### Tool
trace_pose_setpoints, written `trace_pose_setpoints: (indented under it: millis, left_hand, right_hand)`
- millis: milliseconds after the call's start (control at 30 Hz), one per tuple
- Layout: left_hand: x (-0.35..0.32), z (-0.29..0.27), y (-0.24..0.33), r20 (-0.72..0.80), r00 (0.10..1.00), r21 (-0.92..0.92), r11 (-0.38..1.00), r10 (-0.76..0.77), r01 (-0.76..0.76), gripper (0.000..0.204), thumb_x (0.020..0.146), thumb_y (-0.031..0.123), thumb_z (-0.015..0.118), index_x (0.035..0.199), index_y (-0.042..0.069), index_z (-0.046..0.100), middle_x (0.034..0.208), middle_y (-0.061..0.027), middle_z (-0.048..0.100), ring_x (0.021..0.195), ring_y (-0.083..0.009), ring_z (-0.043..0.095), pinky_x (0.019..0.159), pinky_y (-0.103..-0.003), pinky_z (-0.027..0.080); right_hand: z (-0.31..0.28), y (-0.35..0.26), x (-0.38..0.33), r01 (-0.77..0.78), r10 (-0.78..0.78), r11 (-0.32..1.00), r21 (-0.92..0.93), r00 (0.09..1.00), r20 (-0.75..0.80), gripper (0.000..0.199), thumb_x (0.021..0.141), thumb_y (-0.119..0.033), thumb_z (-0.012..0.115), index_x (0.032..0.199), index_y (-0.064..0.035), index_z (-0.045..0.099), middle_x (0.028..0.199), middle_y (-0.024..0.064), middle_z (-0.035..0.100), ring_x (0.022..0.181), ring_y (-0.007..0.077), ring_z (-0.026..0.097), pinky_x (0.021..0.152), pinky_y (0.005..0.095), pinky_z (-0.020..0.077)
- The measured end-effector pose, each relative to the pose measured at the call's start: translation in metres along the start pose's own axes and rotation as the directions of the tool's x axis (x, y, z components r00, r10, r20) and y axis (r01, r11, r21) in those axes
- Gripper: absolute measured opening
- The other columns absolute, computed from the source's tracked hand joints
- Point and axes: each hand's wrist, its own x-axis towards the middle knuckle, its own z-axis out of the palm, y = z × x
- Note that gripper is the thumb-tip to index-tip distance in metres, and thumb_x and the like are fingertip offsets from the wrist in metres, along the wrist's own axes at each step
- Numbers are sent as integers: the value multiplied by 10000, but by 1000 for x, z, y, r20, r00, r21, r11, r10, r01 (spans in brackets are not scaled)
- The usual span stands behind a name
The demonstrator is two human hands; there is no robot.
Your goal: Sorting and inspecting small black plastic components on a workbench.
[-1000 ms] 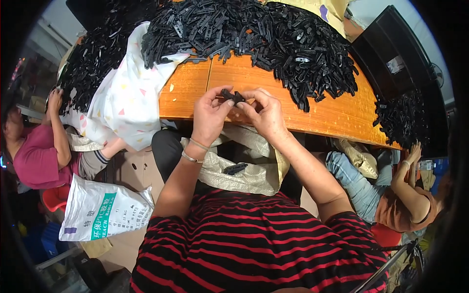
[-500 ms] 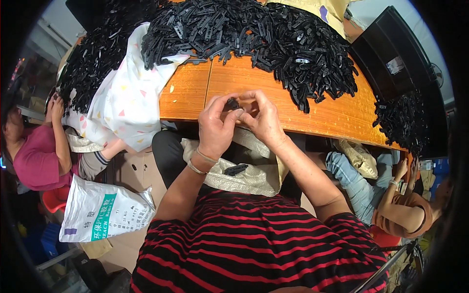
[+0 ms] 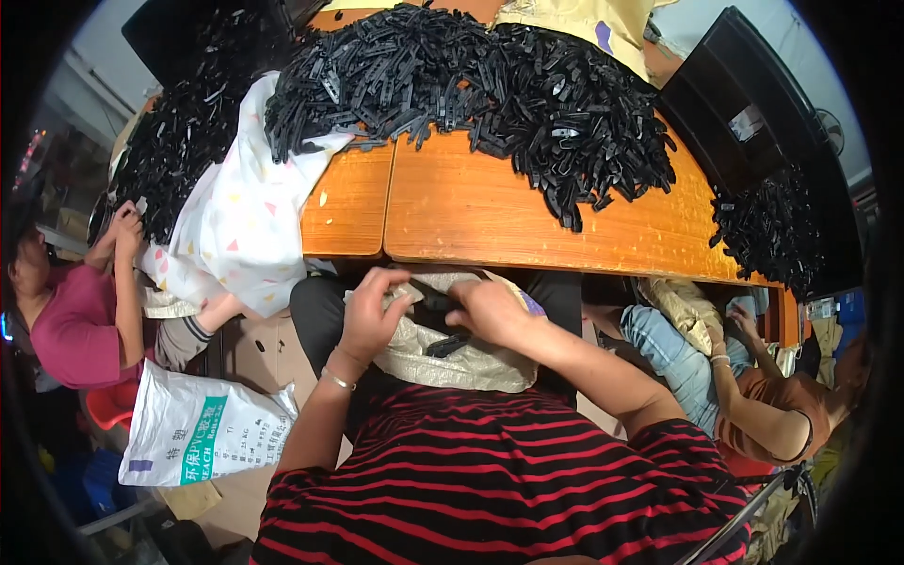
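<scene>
A pale woven sack point(image 3: 476, 375) lies in my lap, its mouth toward the table. Black plastic clips point(image 3: 447, 346) show on its near fold. At the left of the mouth is my left hand point(image 3: 369, 318), fingers bent, with the thumb apart from them. My right hand point(image 3: 494, 313) reaches over the mouth from the right, thumb and forefinger apart. Behind its fingertips it is too dark to tell clips from shadow. On the wooden table point(image 3: 452, 207) ahead is a large heap of similar black clips point(image 3: 405, 80).
A patterned white cloth point(image 3: 235, 221) hangs over the table's left edge. By my left leg lies a white printed sack point(image 3: 212, 428). One person point(image 3: 85, 320) sits at left, another point(image 3: 763, 405) at right. A black bin point(image 3: 753, 122) stands at the far right, beside a smaller heap point(image 3: 772, 226).
Both hands have come down from the table edge to the sack and moved apart. The small black piece between their fingers no longer shows there. The person at right has lowered a hand to a sack.
</scene>
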Motion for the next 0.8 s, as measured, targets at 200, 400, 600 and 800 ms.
trace_pose_setpoints:
  millis: [200,400,600,800]
  left_hand:
    - [-35,12,-27,238,952,489,823,192,-288,523,666,225,758,1145,97,591,1092,-69,608,1085,-258,549,969,-433,358]
    - [-33,36,-45,440,896,582,743,54,-330,391,666,193,730,1030,98,626,978,-73,609,1024,-261,563,918,-438,365]
    - [-40,27,-49,456,890,598,742,-2,-304,191,675,189,692,836,103,638,862,-60,616,917,-244,592,827,-388,395]
    - [-36,24,-45,485,869,616,745,-100,-258,170,681,198,686,817,101,654,820,-88,653,857,-264,626,797,-391,416]
  right_hand:
    - [21,-11,-13,41,-27,996,-75,984,178,379,777,-212,673,1083,-26,550,953,191,602,865,371,619,707,448,500]
    - [61,0,-8,118,-105,993,-12,922,371,383,802,-239,661,1084,-19,523,949,193,612,876,384,614,725,469,493]
    - [48,4,-9,212,-191,977,1,879,437,326,845,-269,626,1035,-20,532,909,195,609,806,396,618,699,460,492]
    - [47,3,-25,566,-560,816,-120,825,82,216,767,-170,568,963,-80,555,912,94,508,848,258,557,688,366,492]
